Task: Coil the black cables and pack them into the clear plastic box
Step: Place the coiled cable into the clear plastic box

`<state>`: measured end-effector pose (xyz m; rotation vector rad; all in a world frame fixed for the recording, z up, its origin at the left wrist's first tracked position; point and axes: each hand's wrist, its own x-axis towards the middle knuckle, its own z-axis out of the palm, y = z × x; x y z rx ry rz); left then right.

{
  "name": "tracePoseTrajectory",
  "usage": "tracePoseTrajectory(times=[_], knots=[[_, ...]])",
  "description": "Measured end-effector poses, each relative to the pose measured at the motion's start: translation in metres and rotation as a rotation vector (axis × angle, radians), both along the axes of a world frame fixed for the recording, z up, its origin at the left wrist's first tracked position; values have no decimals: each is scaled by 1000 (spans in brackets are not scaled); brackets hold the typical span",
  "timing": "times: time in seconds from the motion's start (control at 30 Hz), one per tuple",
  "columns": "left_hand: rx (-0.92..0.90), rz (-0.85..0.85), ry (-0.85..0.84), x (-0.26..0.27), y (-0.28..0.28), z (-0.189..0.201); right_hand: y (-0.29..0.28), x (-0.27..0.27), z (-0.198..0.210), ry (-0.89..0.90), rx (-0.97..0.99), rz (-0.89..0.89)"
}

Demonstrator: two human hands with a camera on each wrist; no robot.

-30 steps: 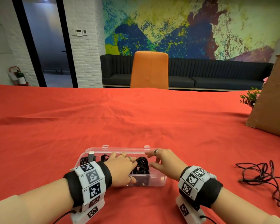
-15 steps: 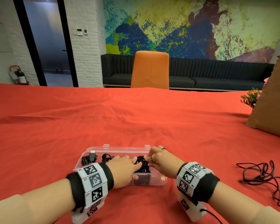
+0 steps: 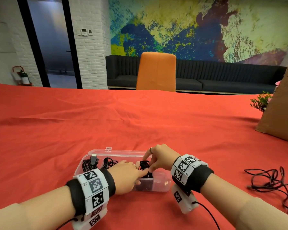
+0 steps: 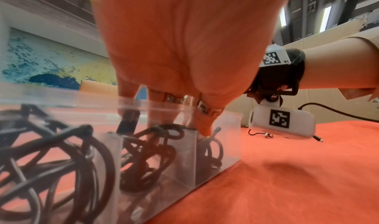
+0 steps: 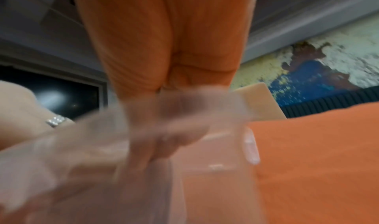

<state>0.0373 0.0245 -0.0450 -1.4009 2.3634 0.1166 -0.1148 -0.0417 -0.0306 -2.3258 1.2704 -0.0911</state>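
The clear plastic box lies open on the red cloth, close in front of me. Black cables fill its left compartments and a black coil sits near its middle. My left hand reaches in from the near side and presses straight fingers on that coil. My right hand points down from the right, fingertips on the same coil. In the left wrist view the left fingers dip past the box wall onto the coiled cable. The right wrist view is blurred.
A loose tangle of black cable lies on the cloth to the right. A brown cardboard sheet and a small plant stand at the far right. An orange chair stands behind the table.
My right hand moved from the box's far right rim down onto the coil and its wrist rose. My left hand stayed on the coil.
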Motion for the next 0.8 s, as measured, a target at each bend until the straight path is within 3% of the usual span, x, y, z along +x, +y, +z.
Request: tracePoseTrajectory(times=[0.27,0.5,0.57,0.63,0.8], knots=[[-19,9,6,2,-4,-2,-5,6,8,64,8,-16],[-45,-21,-56,-1,-6,-2,3,23,9,433,-329,83],[-27,-16,-71,-3,-4,1,5,23,9,472,-337,101],[25,28,-28,-2,-4,6,5,21,9,435,-279,77],[102,102,179,7,-6,7,2,0,8,152,-54,50]])
